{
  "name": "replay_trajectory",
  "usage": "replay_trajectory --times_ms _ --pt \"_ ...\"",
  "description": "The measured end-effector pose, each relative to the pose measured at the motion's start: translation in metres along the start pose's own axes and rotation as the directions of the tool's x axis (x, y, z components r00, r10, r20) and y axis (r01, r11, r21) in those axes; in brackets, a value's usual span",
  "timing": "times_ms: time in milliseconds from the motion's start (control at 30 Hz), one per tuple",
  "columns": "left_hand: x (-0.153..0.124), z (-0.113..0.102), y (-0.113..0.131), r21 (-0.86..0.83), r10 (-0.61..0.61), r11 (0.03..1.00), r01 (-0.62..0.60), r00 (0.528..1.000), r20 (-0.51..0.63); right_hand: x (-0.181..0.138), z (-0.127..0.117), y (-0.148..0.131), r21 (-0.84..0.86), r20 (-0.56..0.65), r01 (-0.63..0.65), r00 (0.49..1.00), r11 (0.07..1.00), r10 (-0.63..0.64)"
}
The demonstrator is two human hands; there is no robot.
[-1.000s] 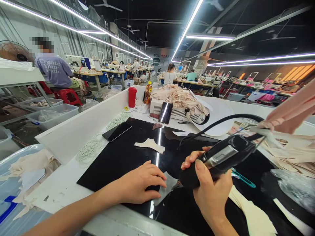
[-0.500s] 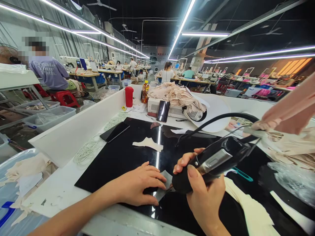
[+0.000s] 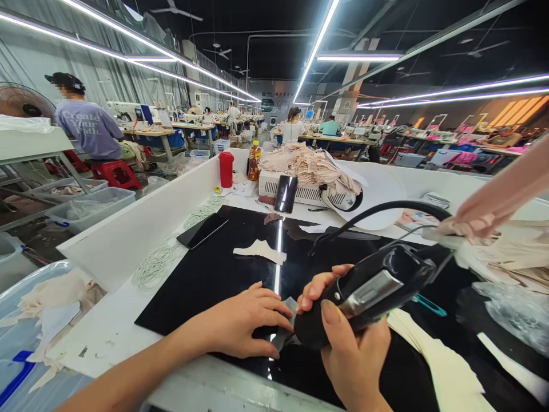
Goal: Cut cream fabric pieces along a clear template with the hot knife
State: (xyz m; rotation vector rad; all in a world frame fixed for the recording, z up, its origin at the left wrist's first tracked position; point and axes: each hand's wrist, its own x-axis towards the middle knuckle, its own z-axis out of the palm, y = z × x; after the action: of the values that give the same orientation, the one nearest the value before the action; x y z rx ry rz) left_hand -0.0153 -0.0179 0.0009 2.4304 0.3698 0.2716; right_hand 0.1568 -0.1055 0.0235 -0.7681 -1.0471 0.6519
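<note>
My right hand (image 3: pixel 355 343) is wrapped round a black handheld power tool (image 3: pixel 373 286) with a shiny metal strip on its side and a thick black cable. The tool's rounded end points down to the left, low over the glossy black board (image 3: pixel 206 269). My left hand (image 3: pixel 244 323) lies open there, fingers apart, its fingertips on a small translucent grey piece (image 3: pixel 288 312). The tool's end covers part of that piece, and I cannot tell whether they touch. Farther back on the board lies a cream fabric piece (image 3: pixel 261 250).
A stack of cream pieces (image 3: pixel 441 355) lies right of my right hand, near a teal clip-like item (image 3: pixel 431 305). A dark phone (image 3: pixel 202 230) rests at the board's left edge. Behind stand a red cup (image 3: pixel 226 170), a bottle (image 3: pixel 254 160) and a fabric pile (image 3: pixel 311 163).
The tool's rounded end has shifted slightly left and down, closer to my left fingertips, and covers more of the grey piece. My left hand stays nearly in place; the view has shifted slightly.
</note>
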Motion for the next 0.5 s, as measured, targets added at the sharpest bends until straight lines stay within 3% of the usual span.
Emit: replay_trajectory --times_ms 267,500 --pt "-0.001 -0.002 0.003 -0.001 0.004 1.0 -0.004 1.0 0.006 0.008 -0.001 -0.004 -0.011 -0.03 -0.014 0.999 1.0 0.014" --pt "0.002 0.003 0.005 0.028 -0.008 1.0 0.01 0.996 -0.087 0.027 -0.02 -0.015 -0.101 -0.255 0.025 0.966 0.995 -0.05"
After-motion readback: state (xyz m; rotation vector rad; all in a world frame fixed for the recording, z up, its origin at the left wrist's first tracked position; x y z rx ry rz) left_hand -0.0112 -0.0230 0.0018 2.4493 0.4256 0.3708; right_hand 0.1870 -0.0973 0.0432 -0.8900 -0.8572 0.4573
